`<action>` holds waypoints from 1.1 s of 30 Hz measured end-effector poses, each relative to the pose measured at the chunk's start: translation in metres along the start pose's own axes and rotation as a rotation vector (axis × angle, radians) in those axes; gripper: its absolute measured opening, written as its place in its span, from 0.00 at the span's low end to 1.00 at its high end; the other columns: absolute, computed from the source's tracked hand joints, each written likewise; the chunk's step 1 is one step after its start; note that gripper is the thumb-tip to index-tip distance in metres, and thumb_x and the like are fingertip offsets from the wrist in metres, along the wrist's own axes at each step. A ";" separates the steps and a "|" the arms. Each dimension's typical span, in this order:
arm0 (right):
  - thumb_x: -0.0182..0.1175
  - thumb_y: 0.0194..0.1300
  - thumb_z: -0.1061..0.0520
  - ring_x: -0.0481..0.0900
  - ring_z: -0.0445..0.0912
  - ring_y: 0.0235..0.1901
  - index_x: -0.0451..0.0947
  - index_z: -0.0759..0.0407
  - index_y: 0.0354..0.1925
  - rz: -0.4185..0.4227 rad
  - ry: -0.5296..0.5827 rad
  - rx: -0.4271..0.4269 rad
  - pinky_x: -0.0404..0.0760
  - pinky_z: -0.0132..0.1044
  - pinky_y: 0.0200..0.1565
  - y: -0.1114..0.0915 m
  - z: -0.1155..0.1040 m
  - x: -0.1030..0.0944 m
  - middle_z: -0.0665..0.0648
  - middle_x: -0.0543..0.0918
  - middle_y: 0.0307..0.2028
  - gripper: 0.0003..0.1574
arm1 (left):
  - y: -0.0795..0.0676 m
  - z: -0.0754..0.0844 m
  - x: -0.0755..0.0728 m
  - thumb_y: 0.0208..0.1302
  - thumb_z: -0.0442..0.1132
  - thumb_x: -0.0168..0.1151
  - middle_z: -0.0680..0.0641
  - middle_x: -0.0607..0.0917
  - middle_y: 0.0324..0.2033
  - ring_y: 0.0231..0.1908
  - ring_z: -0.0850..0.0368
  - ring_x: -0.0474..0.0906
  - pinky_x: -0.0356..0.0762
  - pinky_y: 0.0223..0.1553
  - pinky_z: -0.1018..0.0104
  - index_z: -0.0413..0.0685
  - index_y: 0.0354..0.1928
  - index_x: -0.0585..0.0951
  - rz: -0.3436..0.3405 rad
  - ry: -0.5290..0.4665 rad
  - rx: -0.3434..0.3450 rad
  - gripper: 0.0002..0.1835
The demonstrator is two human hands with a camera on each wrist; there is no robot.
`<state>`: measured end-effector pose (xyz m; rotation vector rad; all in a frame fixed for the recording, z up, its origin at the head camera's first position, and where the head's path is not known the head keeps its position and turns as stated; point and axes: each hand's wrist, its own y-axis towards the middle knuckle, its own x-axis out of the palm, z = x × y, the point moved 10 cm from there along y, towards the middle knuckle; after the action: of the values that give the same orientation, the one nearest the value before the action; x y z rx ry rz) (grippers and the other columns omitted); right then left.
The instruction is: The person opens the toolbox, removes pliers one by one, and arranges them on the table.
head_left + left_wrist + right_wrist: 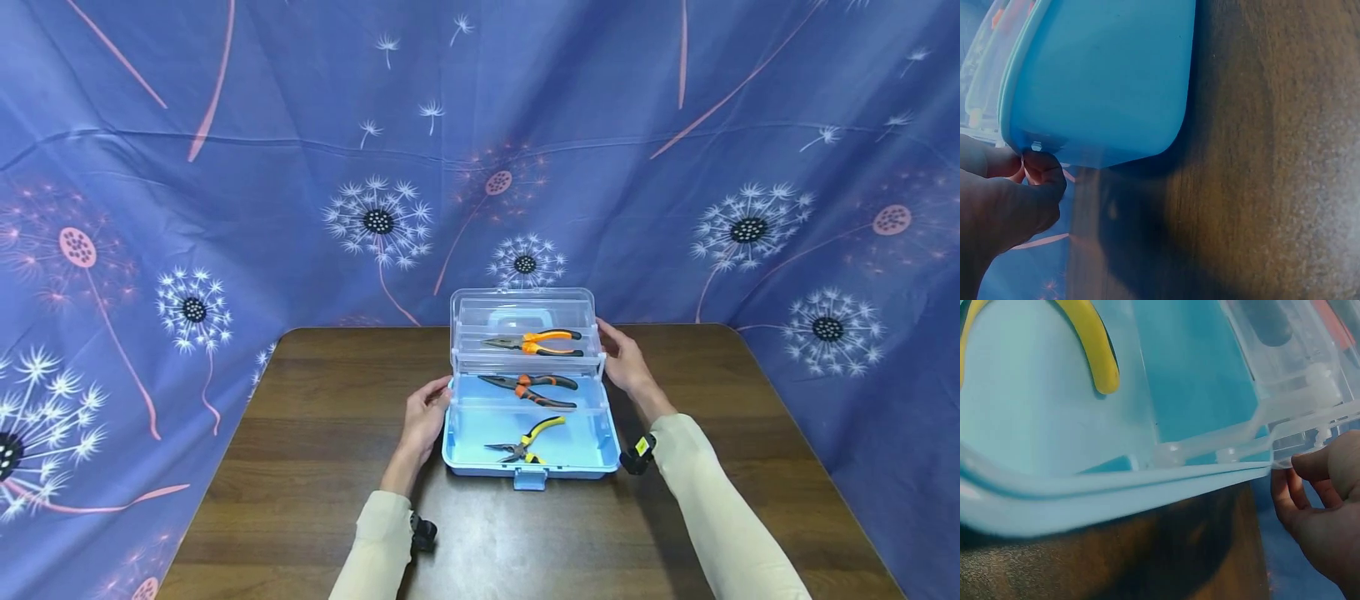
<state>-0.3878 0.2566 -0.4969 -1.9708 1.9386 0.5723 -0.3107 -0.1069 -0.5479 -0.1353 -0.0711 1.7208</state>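
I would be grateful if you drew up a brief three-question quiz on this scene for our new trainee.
1. How many pairs of pliers are in the toolbox?
2. True or false: the right hand is holding a pair of pliers.
3. Which pair lies nearest the front latch: (a) the rearmost, (b) the middle one, (c) the yellow-handled pair?

Key: 1. Three. 2. False; it is at the toolbox's right side. 3. c.

blue dandelion cloth (300, 225) behind table (322, 400)
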 end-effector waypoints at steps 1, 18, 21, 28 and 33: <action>0.50 0.71 0.73 0.74 0.65 0.58 0.58 0.61 0.79 0.000 -0.003 0.013 0.72 0.51 0.60 0.000 0.003 -0.001 0.74 0.72 0.64 0.40 | 0.000 0.000 0.001 0.75 0.31 0.56 0.39 0.82 0.50 0.47 0.54 0.76 0.73 0.46 0.72 0.36 0.61 0.82 -0.002 -0.002 -0.002 0.16; 0.47 0.78 0.66 0.73 0.67 0.62 0.64 0.72 0.72 -0.076 -0.143 0.084 0.69 0.62 0.64 -0.005 0.021 0.004 0.76 0.75 0.62 0.28 | -0.003 0.001 0.010 0.75 0.30 0.56 0.39 0.82 0.49 0.45 0.56 0.77 0.74 0.44 0.73 0.34 0.61 0.81 -0.013 -0.028 0.013 0.16; 0.48 0.78 0.66 0.72 0.69 0.63 0.65 0.75 0.70 -0.102 -0.150 0.063 0.69 0.62 0.65 -0.004 0.015 0.004 0.77 0.75 0.62 0.27 | -0.002 0.000 0.008 0.75 0.30 0.56 0.38 0.82 0.50 0.45 0.56 0.77 0.74 0.44 0.73 0.34 0.61 0.81 -0.012 -0.027 0.009 0.16; 0.50 0.79 0.63 0.77 0.66 0.58 0.68 0.76 0.66 -0.134 -0.112 0.062 0.76 0.58 0.60 -0.004 0.003 -0.002 0.75 0.77 0.57 0.24 | 0.000 -0.002 0.003 0.76 0.31 0.56 0.37 0.82 0.52 0.49 0.52 0.77 0.75 0.47 0.72 0.34 0.62 0.81 -0.011 -0.006 0.005 0.17; 0.51 0.79 0.62 0.78 0.65 0.55 0.70 0.75 0.64 -0.126 -0.156 0.002 0.79 0.55 0.56 -0.004 -0.020 -0.013 0.74 0.79 0.56 0.22 | -0.001 -0.001 0.000 0.76 0.32 0.56 0.38 0.82 0.52 0.50 0.51 0.77 0.74 0.47 0.71 0.36 0.62 0.81 -0.011 -0.003 -0.010 0.17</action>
<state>-0.3823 0.2582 -0.4731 -1.9678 1.7085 0.6680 -0.3095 -0.1072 -0.5489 -0.1396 -0.0823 1.7099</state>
